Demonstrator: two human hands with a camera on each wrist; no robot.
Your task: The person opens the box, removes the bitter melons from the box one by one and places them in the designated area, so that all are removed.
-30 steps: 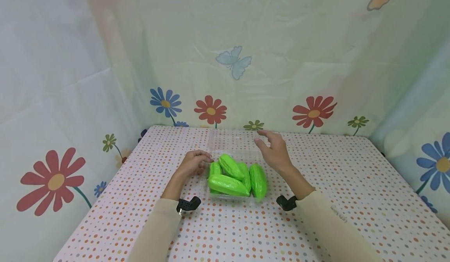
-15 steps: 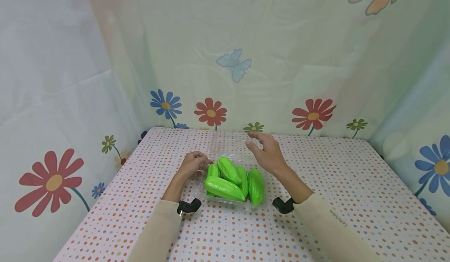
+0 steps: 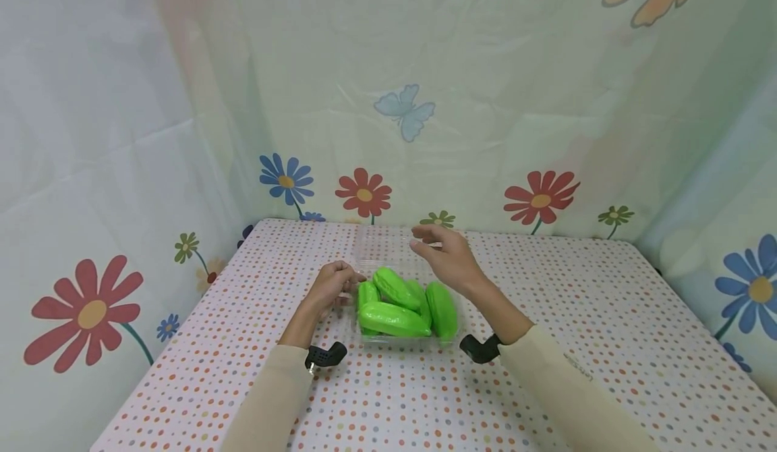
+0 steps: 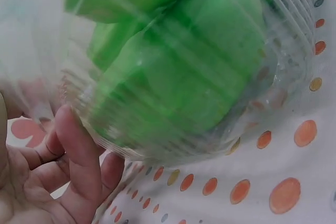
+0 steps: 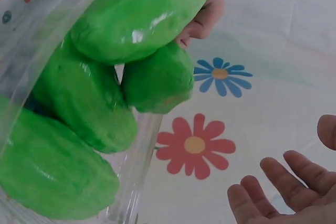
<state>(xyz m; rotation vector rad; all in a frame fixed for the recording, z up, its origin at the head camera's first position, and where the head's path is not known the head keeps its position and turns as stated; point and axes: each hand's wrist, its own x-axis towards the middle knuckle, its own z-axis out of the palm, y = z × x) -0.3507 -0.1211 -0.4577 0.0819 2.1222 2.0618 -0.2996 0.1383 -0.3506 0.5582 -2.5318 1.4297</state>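
Note:
A clear plastic box (image 3: 388, 340) holds several bright green, elongated vegetables (image 3: 394, 320), shiny and possibly artificial. Its transparent lid (image 3: 376, 244) lies folded back on the far side. My left hand (image 3: 332, 286) is at the box's left side. In the left wrist view, fingertips (image 4: 67, 119) touch the plastic wall near a lower corner, loosely bent. My right hand (image 3: 450, 260) hovers above the far right part of the box, near the lid, thumb and fingers spread apart. The right wrist view shows its fingers (image 5: 286, 182) holding nothing.
A dotted cloth (image 3: 425, 398) covers the table beneath the box. Behind and at both sides hangs a pale curtain (image 3: 461, 142) printed with flowers and butterflies. Each wrist wears a black camera mount (image 3: 326, 355).
My right hand has moved left over the lid. The box shifted and turned slightly, then came back nearly straight, with the rightmost green vegetable moving with it. My left hand has barely moved.

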